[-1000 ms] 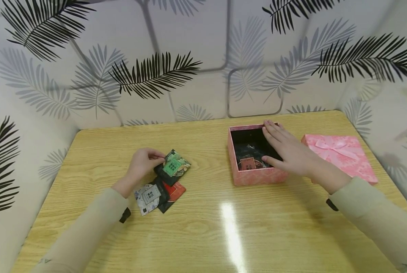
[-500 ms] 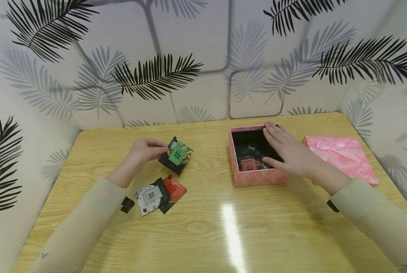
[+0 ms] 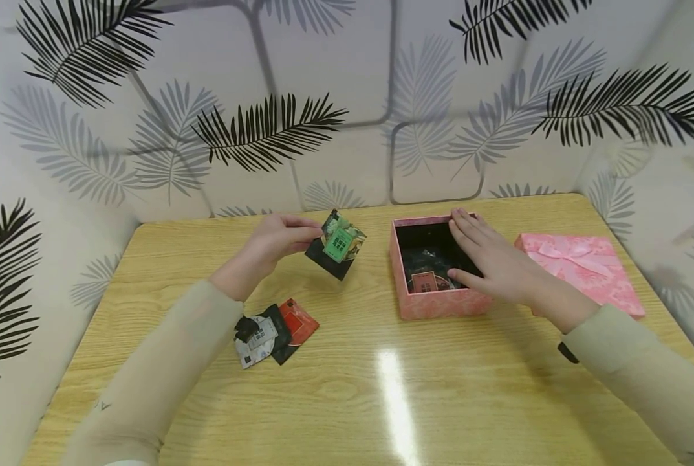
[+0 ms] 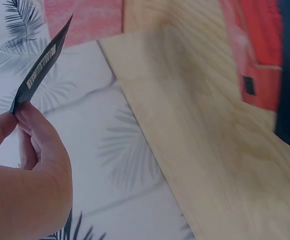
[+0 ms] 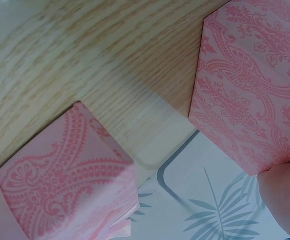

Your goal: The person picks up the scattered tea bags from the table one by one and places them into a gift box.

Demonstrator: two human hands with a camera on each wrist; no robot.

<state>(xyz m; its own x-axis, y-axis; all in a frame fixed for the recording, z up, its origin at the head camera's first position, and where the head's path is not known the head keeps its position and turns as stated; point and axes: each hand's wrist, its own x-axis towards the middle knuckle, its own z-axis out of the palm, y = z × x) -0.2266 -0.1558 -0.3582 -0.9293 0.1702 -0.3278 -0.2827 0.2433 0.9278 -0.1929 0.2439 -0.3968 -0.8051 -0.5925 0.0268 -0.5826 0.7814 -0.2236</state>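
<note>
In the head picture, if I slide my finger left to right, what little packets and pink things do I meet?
Packet pile, green-labelled packet, open pink box, pink lid.

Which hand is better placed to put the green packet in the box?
Probably the left hand: it pinches the green packet above the table, left of the box. The right hand rests on the box's right side and holds no packet.

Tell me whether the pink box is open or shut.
Open. The pink box has its lid off, lying beside it on the table, and a packet shows inside.
</note>
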